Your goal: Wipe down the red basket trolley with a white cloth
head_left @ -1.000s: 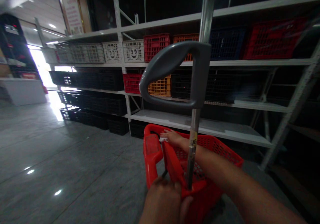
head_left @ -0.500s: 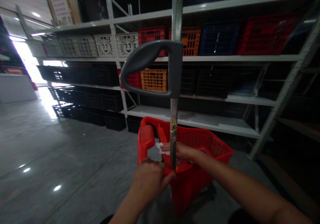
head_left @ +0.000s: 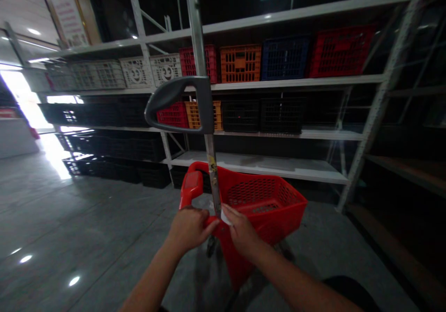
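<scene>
A red plastic shopping cart (head_left: 275, 223) with perforated basket walls stands in front of me. My left hand (head_left: 186, 229) is wrapped round the near part of the cart's red handle (head_left: 193, 185). Just right of it, my right hand (head_left: 243, 232) presses a white cloth or tissue (head_left: 225, 216) against the rim beside the foot of a metal pole (head_left: 213, 177). The fingers lie over the white piece, hiding much of it. Higher on the upright pole is a dark grey loop grip (head_left: 208, 105), which neither hand touches.
Metal shelving (head_left: 299, 83) spans the background. On it stand white crates (head_left: 166, 68), an orange crate (head_left: 240, 63), a blue crate (head_left: 285, 57), a red crate (head_left: 341, 51) and several black crates (head_left: 282, 116). Grey shiny floor (head_left: 104, 237) extends to the left.
My right hand has moved with the white cloth from behind the pole, inside the cart, to the near right side of the pole. My left hand keeps its hold; the view has shifted.
</scene>
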Action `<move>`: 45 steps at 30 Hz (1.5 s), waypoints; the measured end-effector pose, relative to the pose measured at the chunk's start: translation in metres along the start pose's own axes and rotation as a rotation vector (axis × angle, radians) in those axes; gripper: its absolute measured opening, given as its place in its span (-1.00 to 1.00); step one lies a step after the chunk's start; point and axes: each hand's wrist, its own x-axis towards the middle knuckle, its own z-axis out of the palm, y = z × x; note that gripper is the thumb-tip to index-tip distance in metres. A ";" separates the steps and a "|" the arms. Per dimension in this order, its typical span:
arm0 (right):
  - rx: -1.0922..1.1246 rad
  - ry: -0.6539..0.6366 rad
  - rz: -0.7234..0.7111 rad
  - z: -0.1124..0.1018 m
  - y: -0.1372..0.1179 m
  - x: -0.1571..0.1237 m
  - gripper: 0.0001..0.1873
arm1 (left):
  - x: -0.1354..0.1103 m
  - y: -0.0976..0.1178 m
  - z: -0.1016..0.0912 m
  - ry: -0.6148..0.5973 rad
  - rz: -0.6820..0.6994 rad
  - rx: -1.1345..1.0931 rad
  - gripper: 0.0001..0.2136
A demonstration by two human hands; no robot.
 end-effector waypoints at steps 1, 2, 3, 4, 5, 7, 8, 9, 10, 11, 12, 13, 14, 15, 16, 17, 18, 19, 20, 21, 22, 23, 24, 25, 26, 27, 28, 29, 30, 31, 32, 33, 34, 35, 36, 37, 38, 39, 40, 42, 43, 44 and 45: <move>-0.071 -0.008 -0.022 0.005 0.001 -0.006 -0.35 | 0.001 -0.002 0.000 0.001 0.003 -0.006 -0.47; -0.144 -0.019 -0.033 0.006 0.007 -0.013 -0.34 | 0.002 -0.004 0.000 0.000 0.007 -0.013 -0.47; -0.213 -0.031 -0.032 0.002 0.016 -0.021 -0.34 | 0.003 -0.006 0.000 -0.002 0.013 -0.021 -0.47; -0.276 -0.034 -0.012 -0.005 0.030 -0.029 -0.33 | 0.003 -0.008 0.000 -0.005 0.020 -0.028 -0.47; -0.330 -0.014 0.032 -0.015 0.046 -0.038 -0.33 | 0.004 -0.010 0.000 -0.006 0.024 -0.034 -0.47; -0.394 0.084 0.159 -0.038 0.080 -0.054 -0.32 | 0.007 -0.013 0.002 -0.006 0.019 -0.034 -0.47; -0.401 0.143 0.219 -0.046 0.093 -0.060 -0.32 | 0.009 -0.015 0.003 -0.006 0.013 -0.028 -0.46; -0.395 0.193 0.263 -0.049 0.101 -0.063 -0.32 | 0.010 -0.018 0.005 -0.007 0.007 -0.020 -0.46; -0.382 0.229 0.287 -0.047 0.104 -0.062 -0.33 | 0.013 -0.020 0.007 -0.008 0.002 -0.011 -0.46; -0.367 0.242 0.292 -0.040 0.101 -0.059 -0.34 | 0.015 -0.023 0.009 -0.012 -0.002 -0.004 -0.46; -0.356 0.238 0.285 -0.028 0.093 -0.052 -0.36 | 0.017 -0.026 0.012 -0.016 -0.005 0.002 -0.47; -0.347 0.223 0.262 -0.013 0.080 -0.043 -0.38 | 0.019 -0.030 0.014 -0.020 -0.008 0.008 -0.47; -0.337 0.201 0.231 0.005 0.066 -0.032 -0.39 | 0.021 -0.033 0.015 -0.022 -0.007 0.014 -0.48; -0.323 0.185 0.187 0.022 0.052 -0.021 -0.40 | 0.023 -0.036 0.016 -0.019 -0.002 0.021 -0.50; -0.288 0.162 0.112 0.036 0.039 -0.012 -0.40 | 0.024 -0.038 0.017 -0.008 0.009 0.030 -0.51; -0.277 0.143 0.060 0.046 0.030 -0.004 -0.39 | 0.025 -0.040 0.018 0.018 0.021 0.042 -0.53; -0.277 0.120 0.017 0.051 0.025 -0.001 -0.38 | 0.025 -0.040 0.018 0.056 0.027 0.057 -0.54; -0.297 0.095 -0.001 0.050 0.025 -0.001 -0.38 | 0.025 -0.040 0.017 0.098 0.022 0.073 -0.55; -0.334 0.073 0.011 0.043 0.030 -0.005 -0.39 | 0.025 -0.039 0.017 0.133 0.006 0.089 -0.55; -0.374 0.059 0.043 0.030 0.039 -0.013 -0.41 | 0.024 -0.039 0.016 0.151 -0.015 0.104 -0.53; -0.413 0.056 0.089 0.013 0.051 -0.024 -0.42 | 0.023 -0.038 0.016 0.149 -0.030 0.113 -0.50; -0.443 0.069 0.145 -0.007 0.066 -0.038 -0.44 | 0.023 -0.038 0.016 0.133 -0.037 0.119 -0.47; -0.458 0.097 0.188 -0.030 0.082 -0.053 -0.45 | 0.023 -0.040 0.017 0.117 -0.035 0.123 -0.44; -0.472 0.129 0.230 -0.054 0.099 -0.068 -0.45 | 0.024 -0.042 0.019 0.110 -0.026 0.125 -0.42; -0.486 0.163 0.274 -0.077 0.115 -0.083 -0.46 | 0.026 -0.046 0.023 0.112 -0.014 0.128 -0.41; -0.502 0.200 0.323 -0.100 0.131 -0.097 -0.47 | 0.028 -0.050 0.027 0.122 -0.008 0.132 -0.41; -0.524 0.253 0.392 -0.120 0.144 -0.109 -0.48 | 0.031 -0.055 0.031 0.138 -0.011 0.135 -0.42; -0.542 0.303 0.455 -0.137 0.156 -0.119 -0.49 | 0.033 -0.060 0.036 0.152 -0.016 0.136 -0.44; -0.555 0.345 0.503 -0.150 0.165 -0.126 -0.49 | 0.036 -0.064 0.041 0.165 -0.022 0.133 -0.46; -0.563 0.382 0.541 -0.158 0.172 -0.131 -0.49 | 0.038 -0.067 0.045 0.182 -0.028 0.131 -0.49; -0.565 0.408 0.564 -0.161 0.176 -0.133 -0.49 | 0.039 -0.070 0.048 0.203 -0.037 0.134 -0.52; -0.565 0.425 0.577 -0.159 0.179 -0.132 -0.48 | 0.040 -0.070 0.050 0.224 -0.041 0.139 -0.53; -0.554 0.441 0.568 -0.152 0.180 -0.129 -0.47 | 0.040 -0.070 0.051 0.243 -0.042 0.141 -0.53; -0.532 0.454 0.535 -0.141 0.179 -0.124 -0.45 | 0.040 -0.070 0.051 0.255 -0.042 0.139 -0.53; -0.504 0.461 0.484 -0.125 0.175 -0.118 -0.44 | 0.040 -0.068 0.050 0.264 -0.044 0.130 -0.52; -0.472 0.460 0.424 -0.107 0.170 -0.109 -0.43 | 0.039 -0.067 0.049 0.265 -0.044 0.116 -0.52; -0.437 0.449 0.360 -0.086 0.162 -0.098 -0.42 | 0.039 -0.066 0.048 0.260 -0.045 0.099 -0.51; -0.408 0.426 0.306 -0.062 0.152 -0.086 -0.41 | 0.039 -0.065 0.047 0.251 -0.050 0.086 -0.50; -0.387 0.390 0.270 -0.038 0.140 -0.071 -0.43 | 0.039 -0.064 0.046 0.238 -0.058 0.082 -0.49; -0.349 0.322 0.204 0.009 0.111 -0.037 -0.45 | 0.039 -0.065 0.045 0.215 -0.071 0.099 -0.46; -0.334 0.287 0.169 0.030 0.096 -0.020 -0.47 | 0.038 -0.066 0.045 0.207 -0.072 0.113 -0.46; -0.316 0.247 0.127 0.048 0.080 -0.003 -0.48 | 0.038 -0.067 0.046 0.200 -0.071 0.125 -0.45; -0.291 0.209 0.088 0.062 0.067 0.012 -0.49 | 0.039 -0.068 0.046 0.194 -0.068 0.134 -0.45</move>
